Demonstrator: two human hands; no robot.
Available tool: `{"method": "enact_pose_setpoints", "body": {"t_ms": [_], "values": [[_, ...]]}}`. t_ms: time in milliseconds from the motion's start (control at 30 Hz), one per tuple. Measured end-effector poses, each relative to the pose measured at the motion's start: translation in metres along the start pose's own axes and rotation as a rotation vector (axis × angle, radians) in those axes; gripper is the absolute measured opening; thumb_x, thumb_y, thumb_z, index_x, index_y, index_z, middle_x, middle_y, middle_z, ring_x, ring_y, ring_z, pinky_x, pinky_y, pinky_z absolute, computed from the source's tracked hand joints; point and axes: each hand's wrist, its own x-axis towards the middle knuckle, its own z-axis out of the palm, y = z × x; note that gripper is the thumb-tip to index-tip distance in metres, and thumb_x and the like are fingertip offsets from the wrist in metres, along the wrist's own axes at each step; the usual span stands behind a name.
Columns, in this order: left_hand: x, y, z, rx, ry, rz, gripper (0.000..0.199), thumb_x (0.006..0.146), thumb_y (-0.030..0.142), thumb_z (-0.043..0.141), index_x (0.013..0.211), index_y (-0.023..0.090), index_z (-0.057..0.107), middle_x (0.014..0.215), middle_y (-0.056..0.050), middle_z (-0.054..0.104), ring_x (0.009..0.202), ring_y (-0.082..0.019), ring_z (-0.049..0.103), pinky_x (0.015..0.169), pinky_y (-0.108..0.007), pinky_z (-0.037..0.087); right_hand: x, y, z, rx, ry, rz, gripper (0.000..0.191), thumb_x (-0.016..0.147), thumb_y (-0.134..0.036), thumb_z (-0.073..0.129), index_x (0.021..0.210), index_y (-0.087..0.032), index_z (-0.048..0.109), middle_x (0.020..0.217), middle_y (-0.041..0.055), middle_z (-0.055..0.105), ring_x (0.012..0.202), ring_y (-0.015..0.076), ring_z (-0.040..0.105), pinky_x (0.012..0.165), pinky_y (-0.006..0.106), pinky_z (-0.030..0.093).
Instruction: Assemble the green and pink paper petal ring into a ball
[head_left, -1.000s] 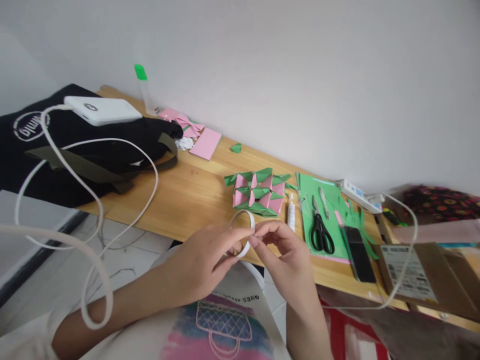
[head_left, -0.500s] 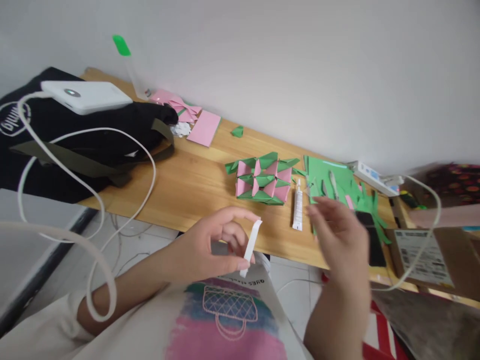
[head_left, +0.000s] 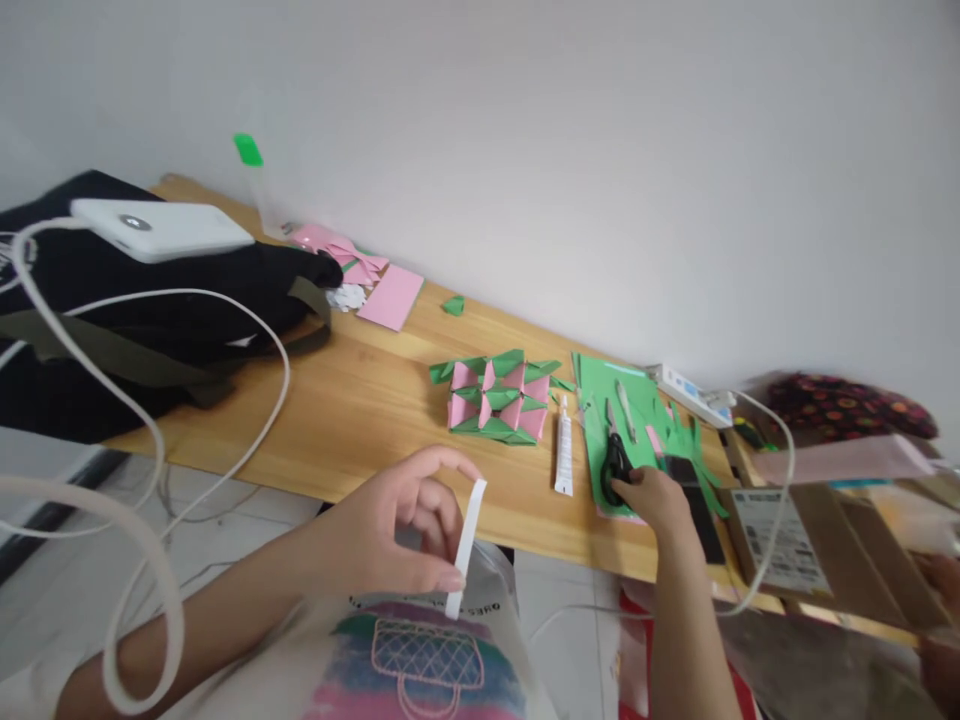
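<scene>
My left hand (head_left: 409, 530) pinches a narrow white strip (head_left: 466, 548) upright between thumb and forefinger, in front of my shirt at the table's near edge. To the right, my right hand (head_left: 656, 498) has its fingers closed at the handles of black-handled scissors (head_left: 615, 462), which lie on green paper (head_left: 592, 385). A folded green and pink paper model (head_left: 499, 397) stands at the middle of the table. Between it and the scissors lies a white tube (head_left: 564, 450).
Left on the table (head_left: 360, 370) lie a black bag (head_left: 150, 310), a white power bank (head_left: 165, 230) with a looping cable and pink paper (head_left: 392, 296). A power strip (head_left: 694, 395) and a cardboard box (head_left: 810, 550) are on the right.
My right hand has moved from above the table's near edge to the scissors and closed on their handles. The left hand still holds the strip. The view has shifted right.
</scene>
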Motion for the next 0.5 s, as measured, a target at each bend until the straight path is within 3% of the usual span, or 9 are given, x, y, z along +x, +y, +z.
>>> {"method": "enact_pose_setpoints", "body": {"t_ms": [133, 267, 300, 367, 400, 500], "values": [[-0.003, 0.000, -0.007, 0.000, 0.044, 0.051, 0.062, 0.067, 0.016, 0.079, 0.116, 0.022, 0.043, 0.072, 0.007, 0.064, 0.058, -0.008, 0.062, 0.058, -0.019, 0.045, -0.010, 0.003, -0.012, 0.289, -0.042, -0.052, 0.021, 0.050, -0.040, 0.069, 0.049, -0.023, 0.057, 0.045, 0.0037, 0.054, 0.056, 0.0257, 0.061, 0.053, 0.034, 0.044], [-0.004, 0.003, -0.014, -0.012, 0.054, 0.118, 0.060, 0.069, 0.018, 0.080, 0.117, 0.021, 0.043, 0.070, 0.007, 0.064, 0.059, -0.008, 0.061, 0.059, -0.019, 0.045, -0.050, 0.002, -0.026, 0.700, -0.060, -0.185, 0.051, 0.057, -0.075, 0.051, 0.065, -0.025, 0.055, 0.057, -0.0020, 0.050, 0.048, 0.0131, 0.045, 0.044, 0.026, 0.041], [-0.004, 0.003, -0.015, -0.009, 0.057, 0.129, 0.060, 0.070, 0.018, 0.080, 0.117, 0.021, 0.043, 0.071, 0.006, 0.064, 0.059, -0.008, 0.061, 0.059, -0.020, 0.045, -0.063, 0.002, -0.028, 0.836, -0.048, -0.224, 0.056, 0.059, -0.080, 0.049, 0.070, -0.025, 0.056, 0.058, -0.0047, 0.044, 0.045, 0.0105, 0.037, 0.041, 0.023, 0.038], [-0.003, 0.003, -0.018, 0.001, 0.049, 0.143, 0.059, 0.071, 0.018, 0.080, 0.118, 0.021, 0.043, 0.071, 0.006, 0.065, 0.059, -0.008, 0.061, 0.059, -0.020, 0.045, -0.089, -0.001, -0.028, 1.368, -0.105, -0.304, 0.053, 0.059, -0.070, 0.072, 0.085, -0.025, 0.063, 0.060, -0.0074, 0.039, 0.041, 0.0072, 0.023, 0.035, 0.020, 0.031], [-0.002, 0.003, -0.020, 0.008, 0.043, 0.149, 0.059, 0.072, 0.019, 0.080, 0.118, 0.021, 0.043, 0.072, 0.005, 0.065, 0.059, -0.008, 0.061, 0.059, -0.020, 0.045, -0.100, -0.003, -0.027, 1.468, -0.137, -0.343, 0.060, 0.059, -0.075, 0.072, 0.091, -0.025, 0.066, 0.060, -0.0074, 0.041, 0.040, 0.0068, 0.019, 0.033, 0.021, 0.029], [-0.002, 0.007, -0.025, 0.047, 0.019, 0.165, 0.060, 0.072, 0.018, 0.080, 0.119, 0.021, 0.043, 0.073, 0.005, 0.066, 0.060, -0.009, 0.061, 0.060, -0.021, 0.045, -0.118, -0.014, -0.022, 1.371, -0.216, -0.521, 0.055, 0.068, -0.079, 0.062, 0.096, -0.032, 0.069, 0.064, -0.0029, 0.054, 0.041, 0.0090, 0.032, 0.036, 0.024, 0.036]]}}
